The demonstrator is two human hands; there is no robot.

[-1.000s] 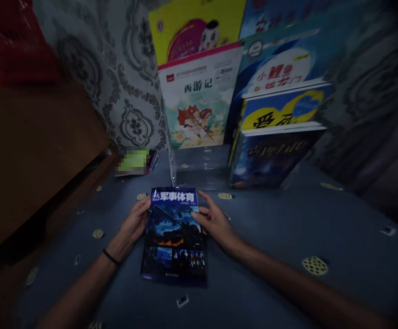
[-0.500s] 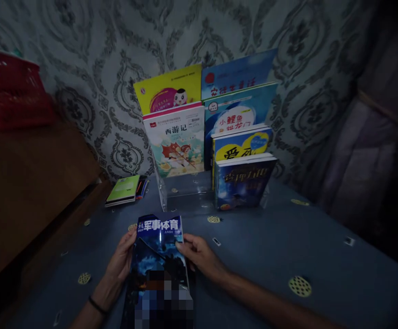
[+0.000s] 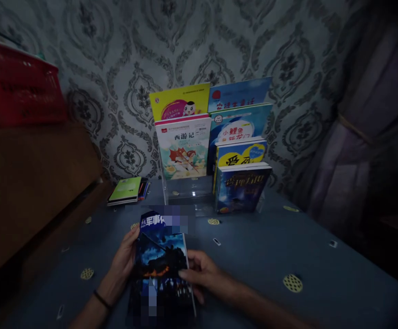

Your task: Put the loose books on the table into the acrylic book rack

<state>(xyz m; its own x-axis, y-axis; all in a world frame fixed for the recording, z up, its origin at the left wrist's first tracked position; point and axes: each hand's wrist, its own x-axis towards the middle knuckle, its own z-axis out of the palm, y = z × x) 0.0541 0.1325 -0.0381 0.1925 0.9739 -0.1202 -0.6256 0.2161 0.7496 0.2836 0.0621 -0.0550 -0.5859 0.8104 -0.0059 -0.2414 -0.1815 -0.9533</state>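
A dark blue book with a tank on its cover is held tilted up near the front of the table, parts of it blurred out. My left hand grips its left edge, the fingers going behind it. On the right edge, my right hand pinches the book with the thumb on the cover. Beyond it stands a clear book rack with upright books, among them a white picture book on the left and a dark blue book at the front right.
A small stack of books with a green one on top lies at the back left of the blue tablecloth. A red bag sits on a brown box-like surface at left. A curtain hangs at right.
My right hand has slid lower along the book's right edge. The view has shifted a little, and the book remains in both hands.
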